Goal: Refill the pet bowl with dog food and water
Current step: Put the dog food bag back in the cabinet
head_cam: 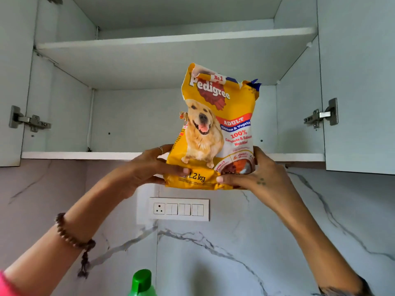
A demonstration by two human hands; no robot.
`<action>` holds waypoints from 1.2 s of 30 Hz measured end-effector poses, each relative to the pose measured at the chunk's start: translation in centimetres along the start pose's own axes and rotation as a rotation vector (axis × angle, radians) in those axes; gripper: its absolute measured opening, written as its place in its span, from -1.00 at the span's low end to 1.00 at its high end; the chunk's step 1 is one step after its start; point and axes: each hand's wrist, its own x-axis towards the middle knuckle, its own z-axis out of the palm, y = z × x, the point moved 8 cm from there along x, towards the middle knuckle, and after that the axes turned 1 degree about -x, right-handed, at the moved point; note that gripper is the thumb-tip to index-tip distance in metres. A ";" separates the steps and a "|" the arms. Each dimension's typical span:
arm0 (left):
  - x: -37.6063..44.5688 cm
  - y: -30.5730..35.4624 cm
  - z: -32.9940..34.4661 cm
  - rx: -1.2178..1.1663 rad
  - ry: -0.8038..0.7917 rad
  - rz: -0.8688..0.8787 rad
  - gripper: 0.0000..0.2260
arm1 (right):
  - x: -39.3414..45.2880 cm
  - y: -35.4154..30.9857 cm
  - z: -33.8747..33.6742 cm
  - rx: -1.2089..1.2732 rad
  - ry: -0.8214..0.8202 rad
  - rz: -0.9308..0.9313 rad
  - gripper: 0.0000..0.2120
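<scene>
Head view is showing both hands gripping a yellow plastic dog food bag (215,129) at its base, left hand (149,167) and right hand (254,174) pinching opposite lower corners. It is standing upright, long axis vertical, before the open white wall cupboard's lower shelf (85,155).
</scene>
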 end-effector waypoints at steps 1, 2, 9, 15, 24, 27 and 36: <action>0.8 0.4 0.0 -0.007 -0.001 0.004 -0.28 | 0.8 -0.1 -0.4 -0.012 0.006 -0.002 -0.33; 1.6 1.0 0.1 -0.015 -0.003 0.014 -0.28 | 1.7 -0.2 -0.9 -0.018 0.015 0.000 -0.32; 7.8 4.3 0.7 -0.056 0.100 0.160 -0.31 | 7.6 0.3 -4.3 -0.006 0.115 0.003 -0.31; 14.1 4.9 3.0 -0.103 0.033 0.180 -0.37 | 11.8 3.1 -5.9 0.039 0.198 0.054 -0.18; 19.8 2.8 8.3 -0.026 -0.147 0.058 -0.42 | 13.0 9.1 -6.1 -0.003 0.222 0.155 -0.29; 21.5 2.2 9.2 0.051 -0.150 0.022 -0.41 | 13.7 10.1 -6.3 -0.069 0.198 0.163 -0.30; 25.6 1.6 11.0 0.118 -0.219 -0.110 -0.46 | 17.6 12.9 -5.7 -0.182 0.084 0.307 -0.25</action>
